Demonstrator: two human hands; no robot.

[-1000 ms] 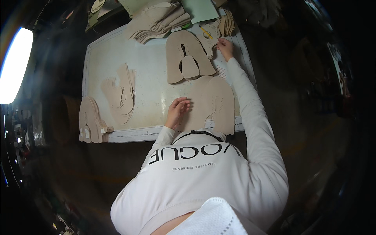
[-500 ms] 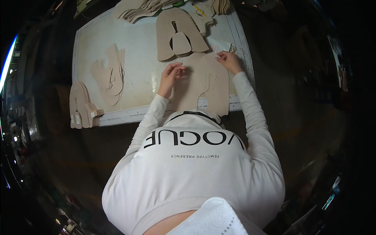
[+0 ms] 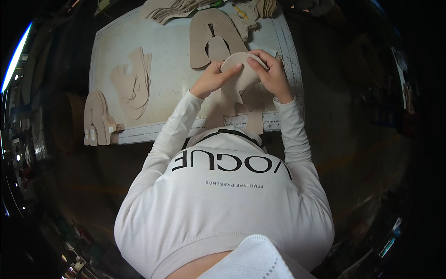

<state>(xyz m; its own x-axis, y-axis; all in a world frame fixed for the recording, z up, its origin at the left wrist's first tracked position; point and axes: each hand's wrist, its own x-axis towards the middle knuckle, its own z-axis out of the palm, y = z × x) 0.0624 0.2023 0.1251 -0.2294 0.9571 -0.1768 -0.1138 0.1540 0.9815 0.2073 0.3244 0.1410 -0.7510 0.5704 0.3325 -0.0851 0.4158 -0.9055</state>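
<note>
Both hands hold up a beige shoe-upper piece (image 3: 242, 74), its rounded end raised off the table and its lower part bent. My left hand (image 3: 214, 79) pinches the left edge with the thumb on top. On the right edge, my right hand (image 3: 274, 73) presses its thumb over the surface, fingers behind. Another flat beige piece (image 3: 214, 114) lies partly hidden beneath it at the table's near edge. Just beyond the hands is a stack of beige U-shaped pieces (image 3: 199, 44), with a smaller rounded piece (image 3: 217, 48) on top.
The white worktable (image 3: 169, 69) carries loose beige cut pieces (image 3: 134, 95) at left and a labelled stack (image 3: 96, 116) in its near left corner. Along the far edge lie more piled pieces (image 3: 169, 10) and a yellow tool (image 3: 240, 12).
The left hand has come over to grip the piece, and the right hand has shifted its hold. The piece has been lifted from lying flat, its rounded end now curved up.
</note>
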